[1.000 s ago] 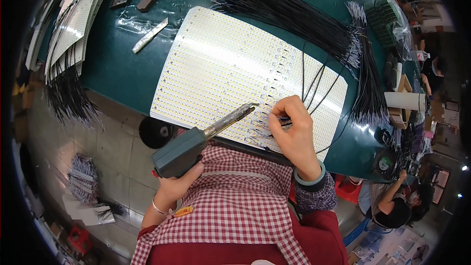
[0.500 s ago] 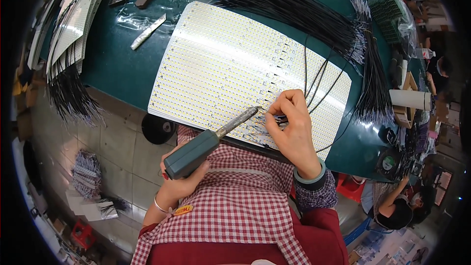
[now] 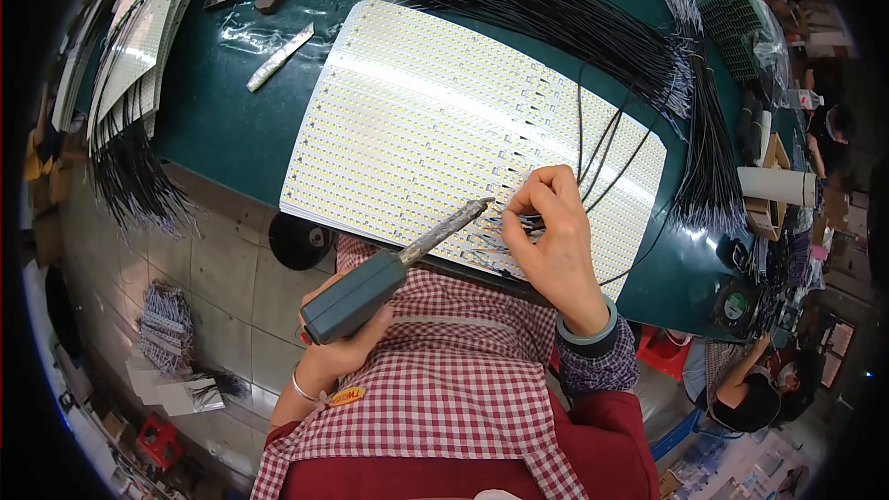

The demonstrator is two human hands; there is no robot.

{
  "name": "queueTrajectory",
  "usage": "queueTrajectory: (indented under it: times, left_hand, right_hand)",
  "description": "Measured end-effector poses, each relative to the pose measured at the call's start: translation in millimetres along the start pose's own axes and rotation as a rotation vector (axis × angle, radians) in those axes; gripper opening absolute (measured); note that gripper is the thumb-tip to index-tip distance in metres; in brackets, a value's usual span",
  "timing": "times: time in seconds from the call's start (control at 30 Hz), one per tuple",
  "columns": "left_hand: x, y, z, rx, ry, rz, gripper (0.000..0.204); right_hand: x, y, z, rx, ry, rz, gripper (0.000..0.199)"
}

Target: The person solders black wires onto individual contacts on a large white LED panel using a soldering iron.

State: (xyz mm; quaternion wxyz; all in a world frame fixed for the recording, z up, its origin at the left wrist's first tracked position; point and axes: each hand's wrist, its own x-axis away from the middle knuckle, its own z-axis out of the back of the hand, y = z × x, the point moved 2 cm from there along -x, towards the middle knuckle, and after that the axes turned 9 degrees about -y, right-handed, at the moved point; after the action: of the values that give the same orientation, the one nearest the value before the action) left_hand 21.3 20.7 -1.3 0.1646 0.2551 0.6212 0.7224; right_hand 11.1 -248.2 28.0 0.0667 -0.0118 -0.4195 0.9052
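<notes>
A stack of white LED boards (image 3: pixel 398 120) lies in front of me, its top sheet dotted with rows of small yellow-white chips. My left hand (image 3: pixel 363 341) is closed around the green handle of a soldering iron (image 3: pixel 356 298). Its metal tip rests at or just above the board, close beside my right fingertips. With thumb and forefinger pinched, my right hand (image 3: pixel 558 245) holds thin black wires (image 3: pixel 607 141) at the board's solder points. Several loose wire ends lie under and left of that palm. The exact contact at the tip is too small to make out.
A thick bundle of black wires (image 3: pixel 556 18) lies behind the boards, with another bundle (image 3: pixel 708 148) at the right. A silver-wrapped blade (image 3: pixel 281 57) is on the green table (image 3: pixel 218 143). Wired boards (image 3: pixel 139 46) hang over the left edge. Another person (image 3: pixel 755 398) sits at lower right.
The soldering iron's handle has dropped slightly down and left, while its tip stays near the same place. My right hand has barely shifted.
</notes>
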Motion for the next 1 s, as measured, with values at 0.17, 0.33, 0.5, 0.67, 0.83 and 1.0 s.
queueTrajectory:
  times: [0.17, 0.33, 0.5, 0.67, 0.83, 1.0]
  left_hand:
    - [2.4, -1.7, 0.4, 0.034, 0.049, 0.012, 0.024]
    - [3.1, 1.3, 0.1, 0.093, 0.061, 0.03, 0.024]
    - [5.8, -0.1, -0.5, 0.167, 0.106, 0.041, 0.023]
    - [6.3, 1.8, 0.1, 0.14, 0.114, 0.041, 0.021]
    - [7.9, -0.5, 0.0, 0.155, 0.126, 0.044, 0.021]
    - [7.2, -0.8, 1.5, 0.145, 0.11, 0.025, 0.021]
  right_hand:
    - [-0.3, -2.4, 1.0, 0.003, -0.005, -0.01, 0.01]
    - [-1.4, -8.1, 7.1, -0.092, -0.058, -0.041, 0.009]
    - [-0.5, -7.4, 11.3, -0.077, -0.111, 0.024, 0.008]
    - [1.2, -8.6, 8.4, -0.014, -0.106, 0.051, 0.01]
    - [2.7, -7.8, 1.7, 0.077, -0.079, 0.093, 0.011]
    - [2.9, -7.3, -1.1, 0.03, -0.04, 0.054, 0.012]
